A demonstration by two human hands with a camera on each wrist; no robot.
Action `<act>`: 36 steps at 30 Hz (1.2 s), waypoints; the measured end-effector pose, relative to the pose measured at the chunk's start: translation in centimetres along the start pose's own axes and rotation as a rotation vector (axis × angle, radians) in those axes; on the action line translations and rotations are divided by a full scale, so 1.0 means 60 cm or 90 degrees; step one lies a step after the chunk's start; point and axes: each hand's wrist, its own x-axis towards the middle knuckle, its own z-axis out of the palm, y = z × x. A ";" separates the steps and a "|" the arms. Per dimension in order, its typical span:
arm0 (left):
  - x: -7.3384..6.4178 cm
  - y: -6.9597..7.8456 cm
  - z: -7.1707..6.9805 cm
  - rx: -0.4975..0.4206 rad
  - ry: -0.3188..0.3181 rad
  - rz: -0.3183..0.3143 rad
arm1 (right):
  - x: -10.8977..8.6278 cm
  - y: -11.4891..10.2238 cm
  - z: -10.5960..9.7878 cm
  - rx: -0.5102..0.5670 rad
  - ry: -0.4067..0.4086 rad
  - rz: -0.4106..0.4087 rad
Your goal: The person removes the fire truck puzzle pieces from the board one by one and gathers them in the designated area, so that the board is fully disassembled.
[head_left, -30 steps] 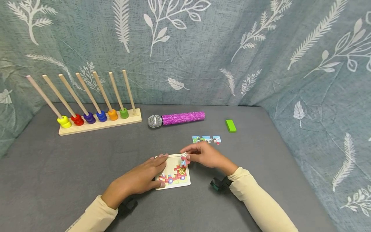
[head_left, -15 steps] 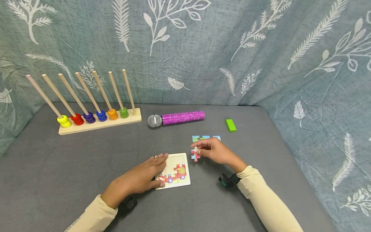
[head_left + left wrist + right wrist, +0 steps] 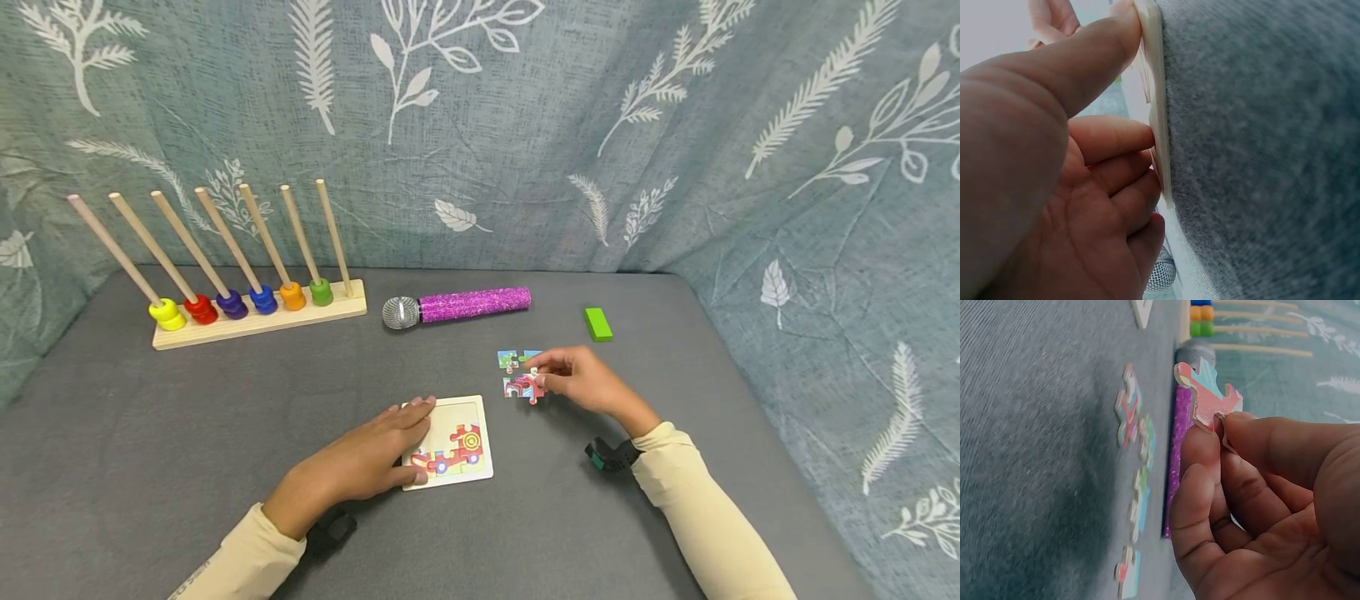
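Observation:
My left hand (image 3: pixel 382 450) rests on the left side of a small wooden puzzle board (image 3: pixel 487 467), its fingertips near the far edge and its thumb near the front edge. Several joined pieces form part of a red vehicle picture (image 3: pixel 459 454) in the board's lower right. My right hand (image 3: pixel 588 379) pinches a red and light-blue puzzle piece (image 3: pixel 1210 400) between thumb and fingers, up off the table in the right wrist view. Close by lies a loose red and white piece (image 3: pixel 1127 409). Behind it are green and blue pieces (image 3: pixel 507 358), partly covered by my right hand in the head view.
A microphone (image 3: pixel 474 305) with a glittery purple handle lies behind the loose pieces. Further right is a green block (image 3: pixel 597 324). A wooden peg stand (image 3: pixel 337 308) with coloured rings stands at the back left, before a patterned curtain (image 3: pixel 525 167).
My right hand has carried the pinched puzzle piece from over the board's upper right corner away to the right, over by the loose pieces. My left hand has stayed on the board.

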 end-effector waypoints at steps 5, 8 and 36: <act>0.001 0.000 0.000 -0.006 -0.003 -0.003 | 0.001 0.009 -0.009 -0.024 -0.006 0.008; 0.000 -0.001 0.000 -0.005 -0.001 -0.002 | 0.004 0.016 -0.014 -0.038 -0.005 0.012; 0.000 -0.003 -0.002 -0.017 -0.013 -0.018 | 0.019 0.042 -0.012 -0.075 0.018 0.011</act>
